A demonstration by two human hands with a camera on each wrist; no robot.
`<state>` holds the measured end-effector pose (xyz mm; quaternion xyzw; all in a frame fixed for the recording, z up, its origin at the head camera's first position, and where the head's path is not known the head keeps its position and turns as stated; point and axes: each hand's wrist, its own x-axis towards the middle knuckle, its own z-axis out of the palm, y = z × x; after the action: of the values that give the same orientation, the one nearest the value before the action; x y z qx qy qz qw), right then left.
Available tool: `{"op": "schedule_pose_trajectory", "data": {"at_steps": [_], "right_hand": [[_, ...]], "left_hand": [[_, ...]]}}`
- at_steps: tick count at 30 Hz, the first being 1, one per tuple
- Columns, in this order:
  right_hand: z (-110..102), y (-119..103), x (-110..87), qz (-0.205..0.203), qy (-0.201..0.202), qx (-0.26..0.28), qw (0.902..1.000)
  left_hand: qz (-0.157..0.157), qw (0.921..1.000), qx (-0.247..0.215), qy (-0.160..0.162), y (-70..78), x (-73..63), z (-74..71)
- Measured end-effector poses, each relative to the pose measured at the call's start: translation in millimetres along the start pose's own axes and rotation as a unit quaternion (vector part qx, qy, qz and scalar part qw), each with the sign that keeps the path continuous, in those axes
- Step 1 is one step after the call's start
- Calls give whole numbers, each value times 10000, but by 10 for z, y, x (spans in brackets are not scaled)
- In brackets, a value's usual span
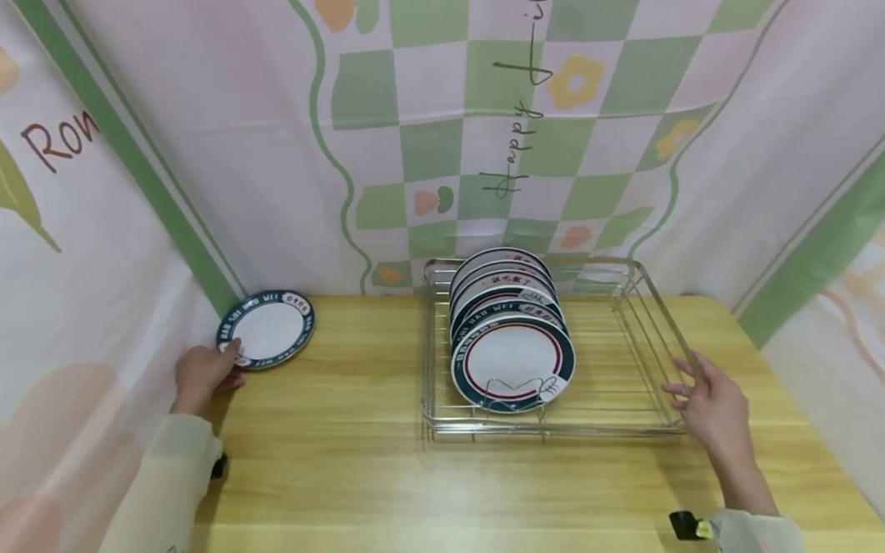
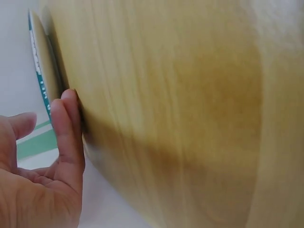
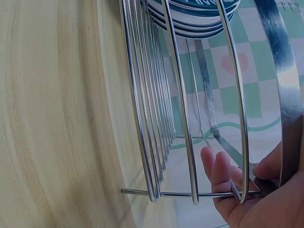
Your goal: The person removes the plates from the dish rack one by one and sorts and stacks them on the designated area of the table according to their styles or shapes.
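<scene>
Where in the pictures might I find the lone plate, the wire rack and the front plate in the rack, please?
Lone plate (image 1: 268, 329): head view, white middle.
Wire rack (image 3: 286, 71): right wrist view, flat metal rim.
Front plate (image 1: 513, 361): head view, white middle.

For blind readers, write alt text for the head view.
A person's left hand is at the rim of a plate by a corner of a wooden table; the right hand grips the right end of a metal rack; other plates stand in its left half.
</scene>
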<state>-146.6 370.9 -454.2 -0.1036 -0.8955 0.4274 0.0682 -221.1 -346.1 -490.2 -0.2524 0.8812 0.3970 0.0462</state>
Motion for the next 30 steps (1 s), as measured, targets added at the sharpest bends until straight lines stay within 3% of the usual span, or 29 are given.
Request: {"op": "schedule_pose_trajectory", "data": {"at_steps": [9, 16, 25, 30], "right_hand": [[3, -23, -11, -21, -15, -33, 10000], [-15, -47, -2, 70, -42, -19, 10000], [-8, -46, -5, 112, 36, 76, 9999], [-8, -40, -2, 161, 42, 153, 9997]], "left_hand": [[386, 9971, 651, 51, 73, -155, -43], [822, 9849, 1521, 57, 219, -270, -82], [1023, 9783, 1800, 52, 447, -361, -82], [1424, 9738, 1756, 245, 594, -401, -64]]}}
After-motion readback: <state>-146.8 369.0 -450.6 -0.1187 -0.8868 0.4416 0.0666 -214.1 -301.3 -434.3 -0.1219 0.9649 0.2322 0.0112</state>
